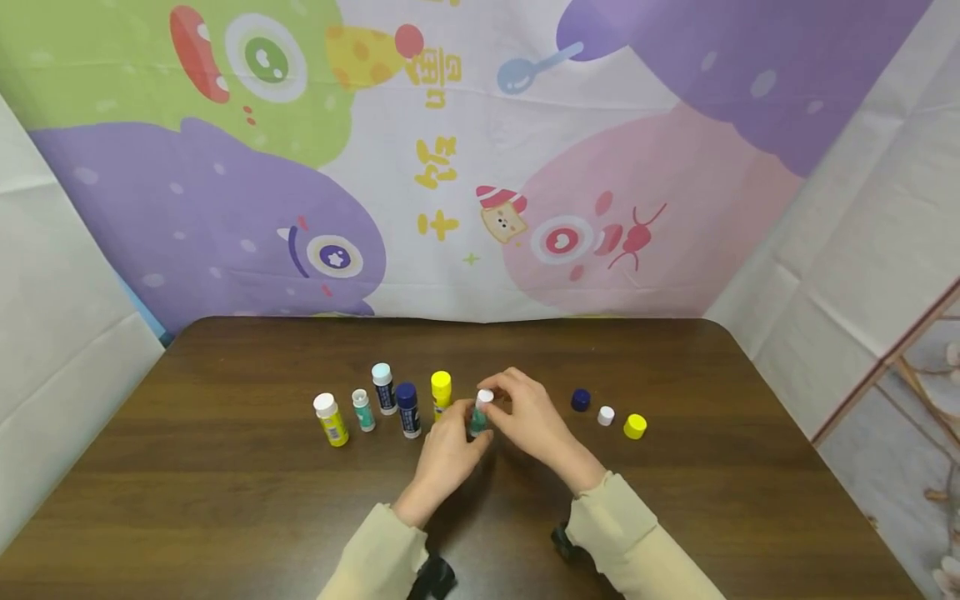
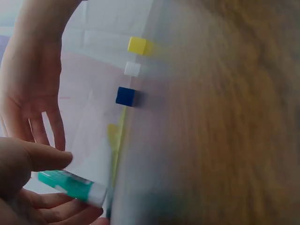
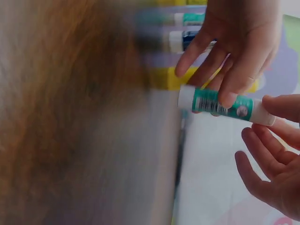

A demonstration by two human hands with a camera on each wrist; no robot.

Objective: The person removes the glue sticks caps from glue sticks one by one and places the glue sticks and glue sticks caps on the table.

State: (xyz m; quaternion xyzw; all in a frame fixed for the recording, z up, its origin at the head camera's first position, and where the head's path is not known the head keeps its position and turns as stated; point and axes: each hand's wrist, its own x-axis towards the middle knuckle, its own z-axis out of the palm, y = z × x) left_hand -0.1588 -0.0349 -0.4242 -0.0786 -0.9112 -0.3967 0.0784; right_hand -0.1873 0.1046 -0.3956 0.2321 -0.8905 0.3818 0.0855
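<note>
Tube (image 1: pixel 478 422) of green-and-white plastic apparently stands upright, short of brown wood-grain table's (image 1: pixel 697 500) far edge. Left hand (image 1: pixel 447 447) grips its body; right hand (image 1: pixel 529 417) pinches its white cap (image 1: pixel 485 397).

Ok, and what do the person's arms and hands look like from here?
Both the left hand and right hand are bare, without gloves. The left sleeve and right sleeve are long, pale beige, and loose at the cuffs. A small black object shows beside the left cuff and another beside the right.
</note>
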